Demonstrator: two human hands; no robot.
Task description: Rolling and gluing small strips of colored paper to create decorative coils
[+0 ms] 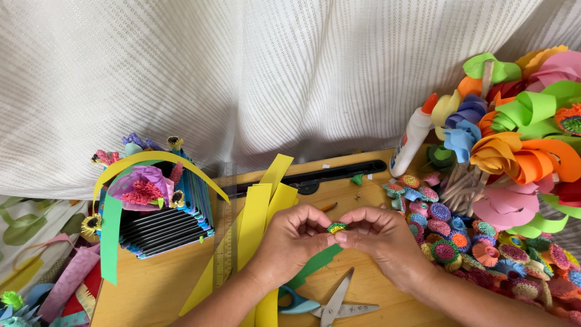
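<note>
Two hands pinched what?
— I had left hand [295,237] and right hand [376,235] closed, fingertips gripping the rolled paper flower [336,227], centre, above the scissors [331,303] near.

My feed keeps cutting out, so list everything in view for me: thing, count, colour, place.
small rolled paper flower: one, green-yellow, pinched between both hands
yellow paper strips: several, centre
scissors: one, blue-handled, open, near edge
clear ruler: one, beside strips
white glue bottle: one, orange-capped, leaning at back right
rolled paper flowers: many, mixed colours, right
black card stack: one, left
wooden table: one, tan
left hand: one
right hand: one
</note>
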